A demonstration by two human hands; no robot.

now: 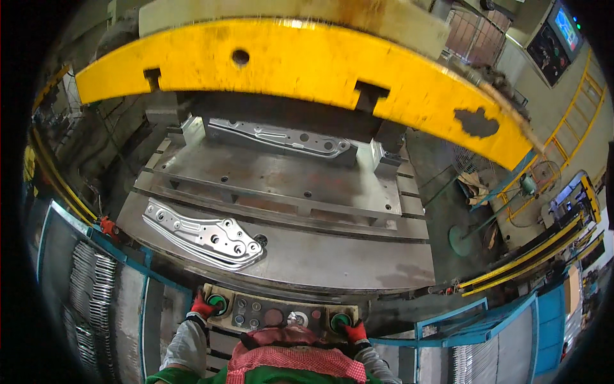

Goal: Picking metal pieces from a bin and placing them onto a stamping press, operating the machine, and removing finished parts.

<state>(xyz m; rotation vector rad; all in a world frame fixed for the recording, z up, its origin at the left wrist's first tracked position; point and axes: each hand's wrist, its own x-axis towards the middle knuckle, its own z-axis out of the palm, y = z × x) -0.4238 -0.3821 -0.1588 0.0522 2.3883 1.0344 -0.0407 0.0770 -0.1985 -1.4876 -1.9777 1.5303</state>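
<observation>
Along the front of a large press stands a control panel [262,313] with a green push button at each end. My left hand [203,307], in a red glove, is at the left green button [218,303], its fingers apart beside and over the rim. At the right green button [339,322] is my gloved right hand [356,331], fingers apart and touching its edge. Neither hand visibly holds anything. Beyond the panel, a stamped metal part [203,237] with several holes lies on the left of the press bed [332,256]. A similar stamped part [281,137] sits in the die, partly hidden by the upper tool.
The yellow press ram [294,57] spans the top, above the die. Blue-framed racks [147,301] with stacked metal parts flank me on both sides. Yellow rails [524,256] run at the right, near a fan [470,157]. A screen panel [556,38] hangs at upper right.
</observation>
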